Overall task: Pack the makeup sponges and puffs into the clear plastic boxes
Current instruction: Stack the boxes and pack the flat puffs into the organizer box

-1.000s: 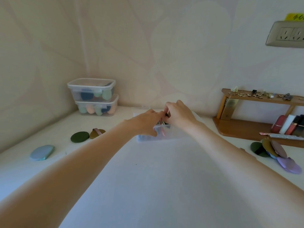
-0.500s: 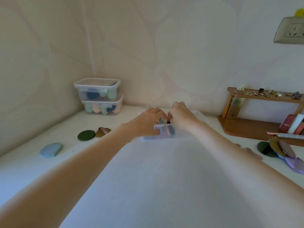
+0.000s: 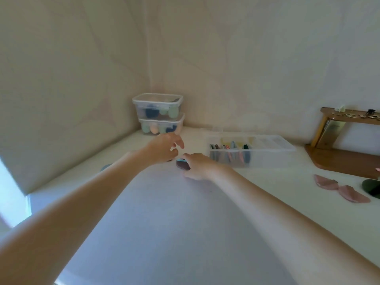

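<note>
On the white counter (image 3: 185,233), the right hand (image 3: 198,165) pinches a dark brown puff (image 3: 182,165) with a teal band, the grip closed on its edge, at about 12 o'clock from the viewer. The left hand (image 3: 165,150) hovers just beside it at 11 o'clock, fingers loosely spread and holding nothing. The open clear box (image 3: 267,156) sits at 1 o'clock, puffs standing upright in its left part. Two stacked lidded boxes (image 3: 159,115) with sponges stand in the corner. Pink puffs (image 3: 341,189) lie at 3 o'clock, near a wooden rack (image 3: 337,159).
</note>
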{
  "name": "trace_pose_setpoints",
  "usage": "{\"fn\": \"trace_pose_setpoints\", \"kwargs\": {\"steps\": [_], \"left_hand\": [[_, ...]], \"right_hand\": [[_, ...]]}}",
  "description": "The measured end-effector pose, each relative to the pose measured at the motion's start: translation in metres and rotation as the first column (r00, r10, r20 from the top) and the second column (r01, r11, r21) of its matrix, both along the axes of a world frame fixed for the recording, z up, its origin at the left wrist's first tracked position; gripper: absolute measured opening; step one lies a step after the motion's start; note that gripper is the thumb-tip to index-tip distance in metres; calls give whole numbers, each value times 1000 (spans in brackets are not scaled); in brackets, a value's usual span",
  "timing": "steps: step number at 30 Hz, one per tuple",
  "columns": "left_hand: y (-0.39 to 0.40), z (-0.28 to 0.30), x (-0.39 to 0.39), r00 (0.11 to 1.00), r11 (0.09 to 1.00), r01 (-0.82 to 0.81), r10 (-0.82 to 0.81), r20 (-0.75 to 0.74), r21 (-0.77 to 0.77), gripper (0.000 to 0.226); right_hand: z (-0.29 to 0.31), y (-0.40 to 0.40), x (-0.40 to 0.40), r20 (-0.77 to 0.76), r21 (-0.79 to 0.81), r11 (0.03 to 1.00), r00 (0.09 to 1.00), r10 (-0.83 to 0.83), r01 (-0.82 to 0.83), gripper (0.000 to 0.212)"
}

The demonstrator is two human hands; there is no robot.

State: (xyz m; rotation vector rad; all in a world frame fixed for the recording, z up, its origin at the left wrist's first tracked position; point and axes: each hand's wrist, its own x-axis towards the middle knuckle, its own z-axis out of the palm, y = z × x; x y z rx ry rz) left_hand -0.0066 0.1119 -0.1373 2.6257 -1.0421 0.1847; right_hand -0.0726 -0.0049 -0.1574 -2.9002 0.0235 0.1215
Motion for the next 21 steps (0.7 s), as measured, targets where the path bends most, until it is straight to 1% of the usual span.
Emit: {"fn": "trace_pose_setpoints", "kwargs": {"steps": [1, 3, 5, 7, 8, 11, 13, 15, 17, 19, 21], "left_hand": [[2, 0, 0, 1000, 1000, 1, -1, -3, -2, 29], [6, 1, 1, 1000, 1000, 0, 0, -5, -15, 29], [3, 1, 2, 1000, 999, 3, -4, -9, -41, 28], [-6, 2, 1, 1000, 998, 13, -13, -2, -63, 28], [-12, 3, -1, 1000, 997, 17, -17, 5, -71, 28], [-37, 6, -9, 998, 993, 50, -47, 30, -104, 27], [-56, 8, -13, 996, 982, 82, -76, 42, -168, 26], [-74, 10, -17, 992, 967, 116, -104, 64, -225, 26], [-92, 12, -22, 986, 956, 166, -155, 66, -242, 29], [-108, 12, -28, 970, 949, 242, -237, 50, -204, 34], [-125, 8, -29, 944, 936, 329, -325, 45, -123, 38]], "right_hand": [[-3, 0, 0, -3, 13, 1000, 1000, -19, 19, 44], [-5, 0, -1, 44, 23, 999, 998, -49, 48, 43], [-3, 0, -5, 128, 40, 998, 991, -47, 42, 31], [2, -4, -9, 203, 130, 991, 977, -65, 39, 15], [5, -6, -11, 212, 158, 986, 974, -80, 46, 13], [26, -25, -22, 202, 181, 982, 975, -96, 59, 17], [50, -46, -35, 233, 268, 960, 962, -142, 76, 16], [71, -71, -45, 297, 388, 913, 921, -252, 124, 15], [85, -99, -52, 372, 482, 853, 835, -406, 200, 12], [88, -121, -55, 417, 509, 814, 748, -516, 279, 11], [83, -138, -55, 392, 522, 788, 729, -561, 326, 12]]}}
